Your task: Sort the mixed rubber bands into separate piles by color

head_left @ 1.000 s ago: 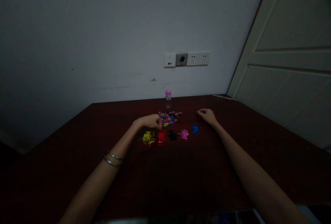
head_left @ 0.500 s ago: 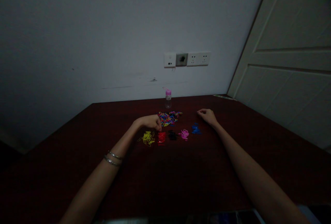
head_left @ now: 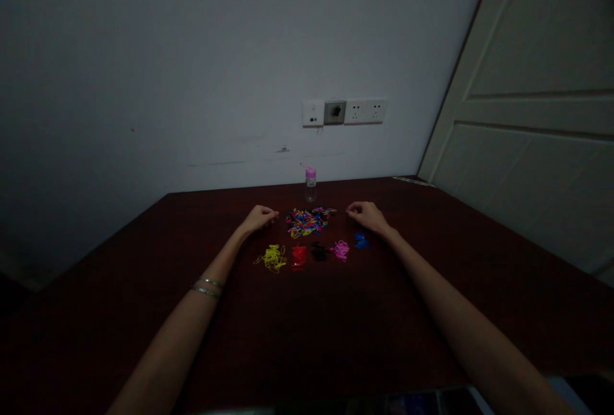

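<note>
A mixed-colour heap of small rubber bands (head_left: 309,222) lies on the dark red-brown table between my two hands. Just left of it is my left hand (head_left: 259,217), its fingers curled together; anything held there is too small to make out. On the heap's right, my right hand (head_left: 369,215) has its thumb and fingers drawn together, and what they hold, if anything, cannot be seen. Nearer to me run separate piles: yellow bands (head_left: 272,258), red bands (head_left: 299,256), black bands (head_left: 318,251), pink bands (head_left: 341,249) and blue bands (head_left: 361,240), the last by my right wrist.
Behind the heap stands a clear bottle (head_left: 311,190) with a pink cap and loop. The wall behind the table carries a row of sockets and switches (head_left: 344,112). A pale panelled door (head_left: 527,114) is at the right.
My left hand has gone from above the red pile to the left side of the mixed heap. My right hand has moved left, closer to the heap. The view has shifted slightly.
</note>
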Demonstrator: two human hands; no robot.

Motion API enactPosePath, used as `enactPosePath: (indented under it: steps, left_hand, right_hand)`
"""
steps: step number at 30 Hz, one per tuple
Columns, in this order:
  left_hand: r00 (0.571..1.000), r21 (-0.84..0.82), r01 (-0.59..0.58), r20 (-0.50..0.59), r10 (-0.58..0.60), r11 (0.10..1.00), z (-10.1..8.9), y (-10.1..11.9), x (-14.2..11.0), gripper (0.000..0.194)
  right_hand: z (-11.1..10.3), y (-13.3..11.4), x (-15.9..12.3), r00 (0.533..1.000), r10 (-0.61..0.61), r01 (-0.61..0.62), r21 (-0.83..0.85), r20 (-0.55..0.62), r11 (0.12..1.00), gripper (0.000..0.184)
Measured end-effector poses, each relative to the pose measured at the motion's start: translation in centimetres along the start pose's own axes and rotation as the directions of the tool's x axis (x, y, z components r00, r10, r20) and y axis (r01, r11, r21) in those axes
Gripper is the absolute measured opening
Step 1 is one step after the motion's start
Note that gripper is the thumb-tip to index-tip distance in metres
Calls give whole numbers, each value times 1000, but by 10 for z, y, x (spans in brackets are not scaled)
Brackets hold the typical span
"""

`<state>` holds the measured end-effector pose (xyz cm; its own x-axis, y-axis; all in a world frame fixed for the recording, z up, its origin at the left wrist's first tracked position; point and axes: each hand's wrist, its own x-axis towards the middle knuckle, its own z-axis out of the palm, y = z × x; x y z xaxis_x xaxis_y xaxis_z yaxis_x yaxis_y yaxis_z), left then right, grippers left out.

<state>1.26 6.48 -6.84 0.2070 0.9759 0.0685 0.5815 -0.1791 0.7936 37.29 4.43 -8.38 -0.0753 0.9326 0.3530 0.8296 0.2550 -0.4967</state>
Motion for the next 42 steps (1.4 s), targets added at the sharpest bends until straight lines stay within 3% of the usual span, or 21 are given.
enactPosePath:
  steps: [3,6,12,23,42]
  left_hand:
    - [997,-22,11,-71,-12,1000,1,-11,4,40]
    - [994,-22,9,-112,-12,1000,3,-19,7,39]
    - [985,27,-30,-169,34,999,5,-27,7,38]
    - [976,71,-52,-207,65,996,7,-30,8,37]
    - [971,122,-80,-214,105,989,7,-29,3,34]
  right_hand:
    - [4,-26,0,980,-158,150,70,122,986,25]
    - [10,-47,-2,928,-272,246,129,254,961,23]
    - [20,-68,-10,884,-302,286,98,358,953,23]
    - [13,-80,-18,925,-211,252,-94,316,963,21]
    - [14,-78,-21,917,-248,314,-183,312,932,24]
